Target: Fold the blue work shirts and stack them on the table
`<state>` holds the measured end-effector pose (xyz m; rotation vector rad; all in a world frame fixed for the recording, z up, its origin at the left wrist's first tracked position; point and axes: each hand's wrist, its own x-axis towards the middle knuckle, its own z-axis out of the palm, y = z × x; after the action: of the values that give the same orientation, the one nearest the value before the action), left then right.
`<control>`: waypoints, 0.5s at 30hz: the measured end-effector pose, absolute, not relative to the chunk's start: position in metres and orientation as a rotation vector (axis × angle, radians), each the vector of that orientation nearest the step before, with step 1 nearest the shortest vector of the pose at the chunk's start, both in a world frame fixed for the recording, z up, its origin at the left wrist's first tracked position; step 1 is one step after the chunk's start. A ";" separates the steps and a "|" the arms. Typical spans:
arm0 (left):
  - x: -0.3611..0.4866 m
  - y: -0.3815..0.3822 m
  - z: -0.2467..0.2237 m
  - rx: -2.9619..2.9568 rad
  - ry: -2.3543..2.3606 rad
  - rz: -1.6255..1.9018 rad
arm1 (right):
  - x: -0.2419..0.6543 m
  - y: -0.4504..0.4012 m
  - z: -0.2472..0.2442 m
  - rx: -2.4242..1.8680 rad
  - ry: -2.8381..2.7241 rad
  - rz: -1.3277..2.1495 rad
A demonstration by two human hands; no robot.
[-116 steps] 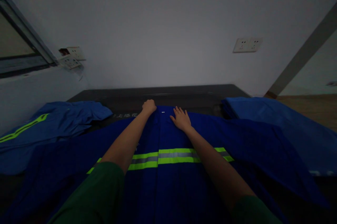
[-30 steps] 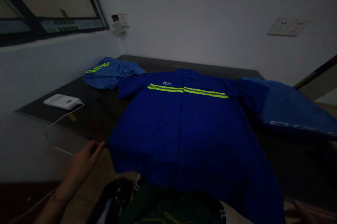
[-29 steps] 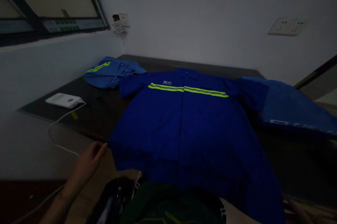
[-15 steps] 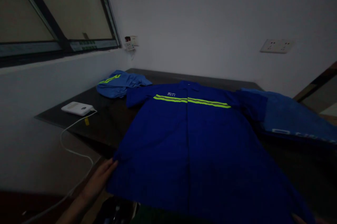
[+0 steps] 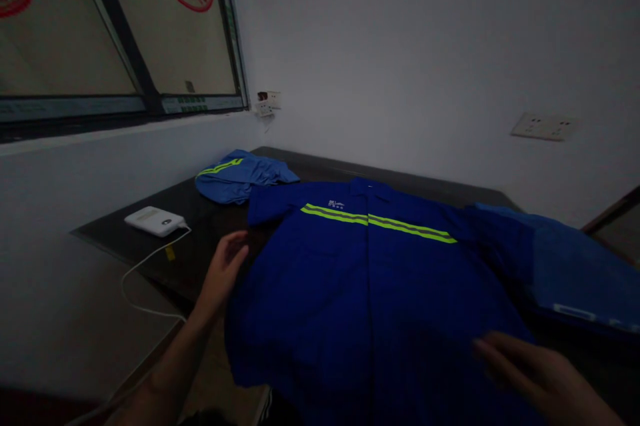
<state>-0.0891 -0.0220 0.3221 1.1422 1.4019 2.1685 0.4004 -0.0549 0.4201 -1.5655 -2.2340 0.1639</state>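
Lying front-up across the dark surface (image 5: 200, 259), the blue shirt (image 5: 325, 293) has its collar toward the wall (image 5: 400, 66). The left hand (image 5: 225, 269), grip partly open, is near its left-hand edge as viewed; the right hand (image 5: 530, 366), blurred, is over its lower part, grip not discernible.

dark-blue shirt (image 5: 320, 279): matt cloth | tabletop (image 5: 207, 218): smooth | white device (image 5: 151, 221): smooth plastic
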 end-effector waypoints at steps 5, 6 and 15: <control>-0.130 0.071 0.372 0.637 1.346 2.012 | 0.279 0.022 0.444 -1.245 -2.608 0.054; -0.138 0.081 0.377 0.616 1.339 1.958 | 0.260 0.038 0.443 -1.195 -2.634 -0.024; -0.173 0.128 0.389 0.724 1.391 1.727 | 0.194 0.131 0.400 -1.093 -2.599 -0.320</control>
<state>-0.1730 0.1275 0.3887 0.7242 1.3909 1.7273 0.1942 0.1315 0.3999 -1.0925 -2.5990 -0.3198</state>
